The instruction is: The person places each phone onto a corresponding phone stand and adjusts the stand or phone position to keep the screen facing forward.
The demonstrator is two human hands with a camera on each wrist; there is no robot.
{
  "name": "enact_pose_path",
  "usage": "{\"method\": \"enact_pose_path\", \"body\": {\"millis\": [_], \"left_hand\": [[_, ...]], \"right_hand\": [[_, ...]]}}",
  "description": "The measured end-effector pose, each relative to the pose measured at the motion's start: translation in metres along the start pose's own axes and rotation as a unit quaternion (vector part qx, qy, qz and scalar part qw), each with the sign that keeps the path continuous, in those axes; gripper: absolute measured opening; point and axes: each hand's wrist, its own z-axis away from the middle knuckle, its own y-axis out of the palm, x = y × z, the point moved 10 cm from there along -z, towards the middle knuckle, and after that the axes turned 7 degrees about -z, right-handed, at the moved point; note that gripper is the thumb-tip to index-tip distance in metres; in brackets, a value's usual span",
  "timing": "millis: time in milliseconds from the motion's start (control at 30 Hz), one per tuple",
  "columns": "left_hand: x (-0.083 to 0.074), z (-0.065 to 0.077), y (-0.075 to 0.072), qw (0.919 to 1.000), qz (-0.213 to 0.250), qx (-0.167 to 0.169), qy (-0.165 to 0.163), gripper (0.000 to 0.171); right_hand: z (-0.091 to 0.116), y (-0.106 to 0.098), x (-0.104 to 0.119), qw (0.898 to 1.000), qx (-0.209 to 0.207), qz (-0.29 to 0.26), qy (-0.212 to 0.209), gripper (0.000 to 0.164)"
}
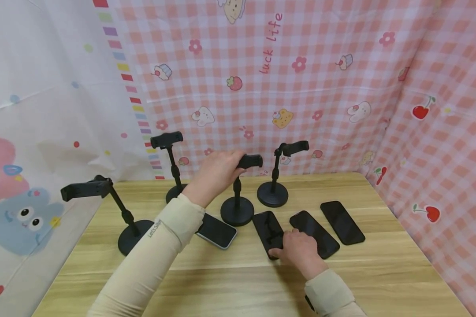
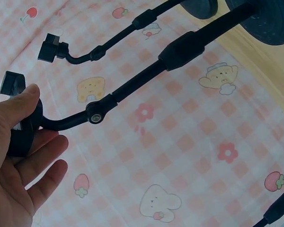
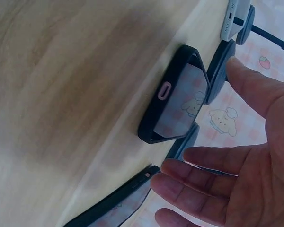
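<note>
My left hand (image 1: pixel 219 171) grips the clamp (image 1: pixel 251 161) on top of the middle black phone stand (image 1: pixel 237 212). In the left wrist view, its thumb lies over the clamp (image 2: pixel 22 142) and the other fingers are behind and below it. My right hand (image 1: pixel 301 250) hovers at the near end of a black phone (image 1: pixel 266 226) lying face up on the table. Seen from the right wrist, thumb and fingers are spread around that dark-cased phone (image 3: pixel 177 106), with a gap between them and its edges.
More black stands rise at the left front (image 1: pixel 132 237), left back (image 1: pixel 174 171) and right back (image 1: pixel 273 194). A light-edged phone (image 1: pixel 218 231) lies under the left forearm. Two black phones (image 1: pixel 315 233) (image 1: pixel 343 222) lie to the right. A checked cloth (image 1: pixel 301 88) hangs behind the wooden table (image 1: pixel 381 281).
</note>
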Motion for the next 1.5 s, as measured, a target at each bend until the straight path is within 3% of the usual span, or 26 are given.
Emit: {"method": "enact_pose_path", "body": {"millis": [300, 633, 1000, 1500], "left_hand": [[0.004, -0.004, -0.001, 0.9996, -0.017, 0.005, -0.021, 0.021], [0.005, -0.006, 0.0, 0.9984, -0.036, 0.013, -0.041, 0.023], [0.001, -0.005, 0.0, 0.9993, -0.023, 0.004, -0.028, 0.028], [0.002, -0.002, 0.004, 0.9994, -0.017, 0.006, -0.029, 0.04]], "right_hand": [[-0.004, 0.008, 0.001, 1.0, -0.019, 0.006, 0.009, 0.074], [-0.013, 0.017, 0.003, 0.998, -0.031, -0.033, 0.042, 0.085], [-0.017, 0.018, 0.009, 0.997, -0.065, -0.025, 0.04, 0.095], [-0.024, 0.03, 0.001, 0.994, -0.046, -0.069, 0.07, 0.088]]}}
